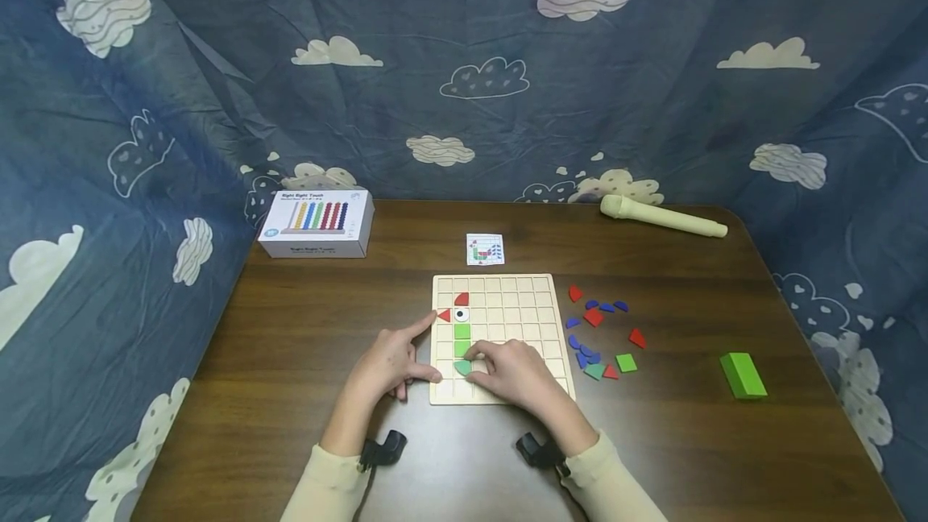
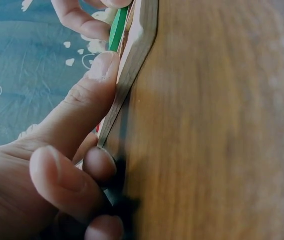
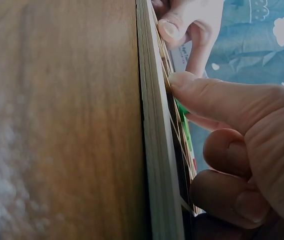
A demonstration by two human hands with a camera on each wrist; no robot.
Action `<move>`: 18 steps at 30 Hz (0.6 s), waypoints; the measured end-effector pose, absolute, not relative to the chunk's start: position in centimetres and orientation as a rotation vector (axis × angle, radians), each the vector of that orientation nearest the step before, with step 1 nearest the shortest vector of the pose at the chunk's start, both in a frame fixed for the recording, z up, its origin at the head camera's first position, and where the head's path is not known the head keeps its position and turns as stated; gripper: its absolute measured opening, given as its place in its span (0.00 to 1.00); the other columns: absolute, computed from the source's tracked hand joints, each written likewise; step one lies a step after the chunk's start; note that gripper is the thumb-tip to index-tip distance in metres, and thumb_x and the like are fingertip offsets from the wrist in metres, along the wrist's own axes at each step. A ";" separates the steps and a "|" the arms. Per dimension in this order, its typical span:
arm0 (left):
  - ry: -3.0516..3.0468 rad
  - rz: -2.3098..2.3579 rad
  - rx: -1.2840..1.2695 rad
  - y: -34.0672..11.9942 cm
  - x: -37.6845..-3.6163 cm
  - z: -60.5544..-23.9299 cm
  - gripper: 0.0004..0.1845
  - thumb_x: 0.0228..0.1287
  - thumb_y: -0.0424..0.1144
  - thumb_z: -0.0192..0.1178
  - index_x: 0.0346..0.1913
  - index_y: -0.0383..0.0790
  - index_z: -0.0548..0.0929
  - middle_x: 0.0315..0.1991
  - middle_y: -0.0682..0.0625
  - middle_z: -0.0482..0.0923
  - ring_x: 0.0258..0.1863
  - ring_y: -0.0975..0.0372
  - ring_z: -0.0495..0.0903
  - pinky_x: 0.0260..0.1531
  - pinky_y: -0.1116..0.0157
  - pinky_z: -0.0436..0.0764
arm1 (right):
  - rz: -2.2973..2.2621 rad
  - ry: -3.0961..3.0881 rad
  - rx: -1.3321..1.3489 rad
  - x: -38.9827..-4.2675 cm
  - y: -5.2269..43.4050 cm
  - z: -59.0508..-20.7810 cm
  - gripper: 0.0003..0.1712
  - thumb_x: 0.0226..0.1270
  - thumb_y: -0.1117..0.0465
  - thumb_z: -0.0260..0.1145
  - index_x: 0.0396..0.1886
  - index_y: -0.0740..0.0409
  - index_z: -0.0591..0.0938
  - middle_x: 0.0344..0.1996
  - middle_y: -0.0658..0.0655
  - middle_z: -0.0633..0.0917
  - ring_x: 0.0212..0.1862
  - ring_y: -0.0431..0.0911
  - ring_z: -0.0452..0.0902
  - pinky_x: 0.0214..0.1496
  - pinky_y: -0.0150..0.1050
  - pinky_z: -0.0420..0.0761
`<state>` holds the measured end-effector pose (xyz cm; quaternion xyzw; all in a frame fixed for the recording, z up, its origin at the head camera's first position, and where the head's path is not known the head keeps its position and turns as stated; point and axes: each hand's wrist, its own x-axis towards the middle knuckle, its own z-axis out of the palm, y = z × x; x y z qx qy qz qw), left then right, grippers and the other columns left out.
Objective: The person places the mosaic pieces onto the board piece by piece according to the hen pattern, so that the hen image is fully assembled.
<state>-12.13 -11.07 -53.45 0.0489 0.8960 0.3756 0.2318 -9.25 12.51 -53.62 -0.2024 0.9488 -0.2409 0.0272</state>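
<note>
My right hand [image 1: 516, 373] pinches a dark green piece with a curved edge [image 1: 462, 367] between thumb and index finger, low on the left side of the wooden grid board [image 1: 507, 329]. In the left wrist view that green piece [image 2: 116, 30] stands tilted at the fingertips. Against the board's left edge rests my left hand [image 1: 384, 361], thumb and index finger spread along it. Above the green piece, a column holds two light green squares [image 1: 461, 332], a white eye piece [image 1: 461, 314] and a red curved piece [image 1: 462, 299]. A red triangle [image 1: 445, 316] lies left of the eye.
Right of the board lie loose blue half-rounds [image 1: 590, 353], red pieces [image 1: 593, 317] and a green square [image 1: 626, 362]. A pattern card [image 1: 484, 250] lies behind the board. Farther out are a white box [image 1: 316, 224], a pale stick [image 1: 663, 217] and a green block [image 1: 743, 376].
</note>
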 end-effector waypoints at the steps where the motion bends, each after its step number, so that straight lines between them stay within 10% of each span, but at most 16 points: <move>1: 2.459 1.034 0.129 -11.1 -12.2 -53.4 0.58 0.38 0.53 0.81 0.76 0.68 0.61 0.16 0.52 0.73 0.06 0.60 0.77 0.06 0.69 0.72 | -0.744 2.931 -0.622 -9.3 12.5 -53.6 0.15 0.55 0.45 0.77 0.41 0.40 0.88 0.12 0.39 0.66 0.16 0.32 0.55 0.18 0.29 0.57; 18: 2.455 1.047 0.125 -11.1 -12.0 -53.3 0.58 0.38 0.52 0.81 0.76 0.68 0.61 0.16 0.51 0.73 0.06 0.60 0.76 0.07 0.66 0.75 | -0.750 2.960 -0.626 -9.2 12.3 -53.8 0.11 0.57 0.46 0.76 0.39 0.39 0.87 0.11 0.37 0.67 0.15 0.31 0.57 0.18 0.29 0.58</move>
